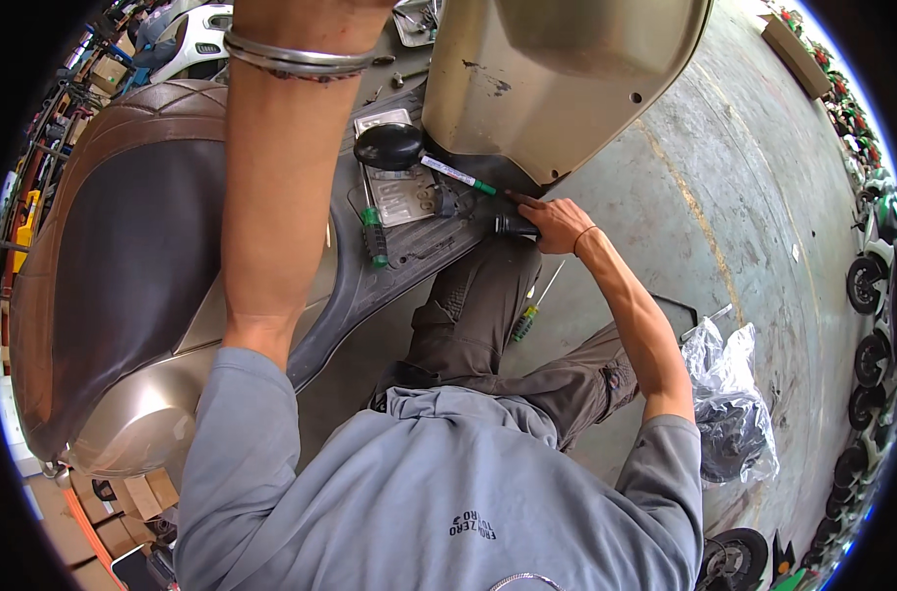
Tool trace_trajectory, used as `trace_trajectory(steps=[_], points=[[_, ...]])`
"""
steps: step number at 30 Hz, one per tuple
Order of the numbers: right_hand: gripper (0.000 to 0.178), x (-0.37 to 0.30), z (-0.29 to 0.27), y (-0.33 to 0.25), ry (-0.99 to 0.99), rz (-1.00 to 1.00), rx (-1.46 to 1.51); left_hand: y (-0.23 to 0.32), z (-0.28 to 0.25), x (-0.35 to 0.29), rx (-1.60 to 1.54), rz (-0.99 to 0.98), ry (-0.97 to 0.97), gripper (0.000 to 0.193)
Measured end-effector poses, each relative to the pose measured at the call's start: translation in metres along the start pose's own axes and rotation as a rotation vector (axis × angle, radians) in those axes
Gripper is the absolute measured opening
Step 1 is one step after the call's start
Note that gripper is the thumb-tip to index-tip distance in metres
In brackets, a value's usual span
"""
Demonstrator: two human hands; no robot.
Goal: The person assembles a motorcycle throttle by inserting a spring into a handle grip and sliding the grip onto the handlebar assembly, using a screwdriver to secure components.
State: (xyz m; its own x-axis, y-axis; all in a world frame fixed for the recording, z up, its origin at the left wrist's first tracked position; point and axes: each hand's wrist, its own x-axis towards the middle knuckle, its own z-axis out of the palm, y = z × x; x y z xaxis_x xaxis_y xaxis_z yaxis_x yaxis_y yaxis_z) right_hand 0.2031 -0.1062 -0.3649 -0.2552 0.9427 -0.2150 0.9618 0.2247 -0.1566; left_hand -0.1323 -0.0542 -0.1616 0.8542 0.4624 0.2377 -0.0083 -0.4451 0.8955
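My left arm [281,197] reaches up past the top edge, a metal bangle at its wrist; the hand itself is out of sight. Above my knee, my right hand [559,225] curls around the end of a black ribbed cylindrical part [514,226], its index finger stretched toward the green end of a white marker [453,172]. That marker lies beside a black oval mirror-like piece [387,147]. Under these, a pale number plate [404,195] rests on the scooter's dark footboard [365,286]. A green-handled screwdriver [374,236] lies next to the plate.
The dark scooter seat [133,227] is on my left, and a gold body panel [557,79] stands ahead. Another screwdriver [525,323] is by my legs. At right are a plastic-wrapped black part [732,404] and a row of parked scooters [867,276].
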Motion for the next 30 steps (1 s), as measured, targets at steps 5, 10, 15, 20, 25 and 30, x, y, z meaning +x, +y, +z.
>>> trace_trajectory(steps=[5,10,15,20,25,30], points=[[0.051,0.005,-0.008,-0.014,-0.027,0.006,-0.098,0.002,0.0,-0.001,-0.078,-0.013,-0.01,0.054],[0.051,0.044,-0.018,-0.056,0.027,-0.073,-0.113,0.036,-0.031,0.004,-0.332,0.056,0.02,0.054],[0.045,0.018,-0.018,-0.032,0.167,0.025,0.132,0.077,-0.047,0.101,-0.978,0.35,-0.219,0.054],[0.048,-0.027,-0.045,-0.06,0.632,0.328,0.818,0.104,-0.05,0.193,-1.373,0.493,-0.609,0.054],[0.051,-0.07,-0.149,-0.116,1.06,0.104,1.381,0.105,-0.027,0.189,-1.164,0.339,0.073,0.061],[0.051,-0.11,-0.239,-0.143,1.353,-0.033,1.251,0.099,-0.026,0.194,-1.26,0.432,-0.198,0.063]])
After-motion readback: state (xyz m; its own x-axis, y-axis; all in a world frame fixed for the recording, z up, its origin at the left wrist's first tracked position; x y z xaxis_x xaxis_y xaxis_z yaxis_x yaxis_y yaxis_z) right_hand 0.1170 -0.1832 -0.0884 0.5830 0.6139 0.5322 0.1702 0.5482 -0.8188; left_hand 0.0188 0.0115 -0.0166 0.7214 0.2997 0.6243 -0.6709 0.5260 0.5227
